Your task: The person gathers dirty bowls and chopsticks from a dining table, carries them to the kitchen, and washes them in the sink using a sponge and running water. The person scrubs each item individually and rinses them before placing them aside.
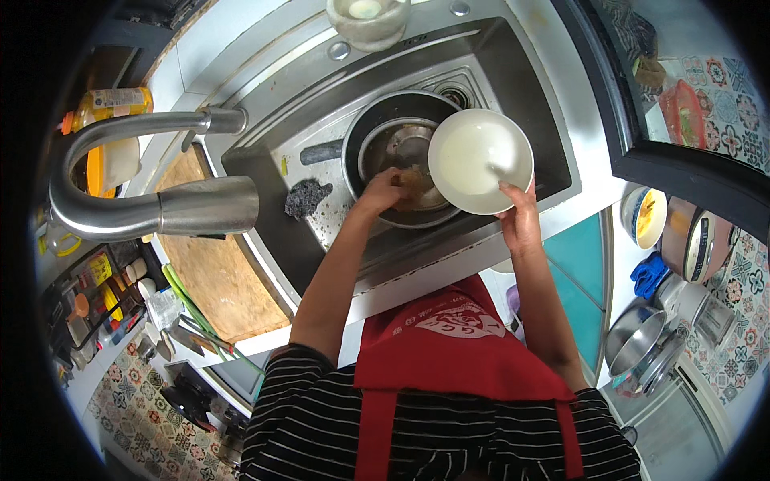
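My right hand [518, 211] grips the rim of a white bowl [475, 159], which is tilted over the right side of a dark pan [376, 111] in the sink. Inside the pan sits a smaller metal vessel [368, 141] with brownish water in it. My left hand [388, 191] reaches into that vessel and touches something brown and mesh-like, perhaps a scrubber [412, 183]; whether the fingers hold it is unclear. Left of the pan, a dark grey scouring pad [307, 197] lies on the sink floor, near the pan's dark handle [320, 153].
A steel faucet [207, 204] arches over the left of the sink [544, 120]. A wooden cutting board [219, 282] lies beside it, with green stalks [189, 306] and knives. A stone mortar [370, 24] stands behind the sink. Metal bowls [634, 340] and a rice cooker [689, 240] are at right.
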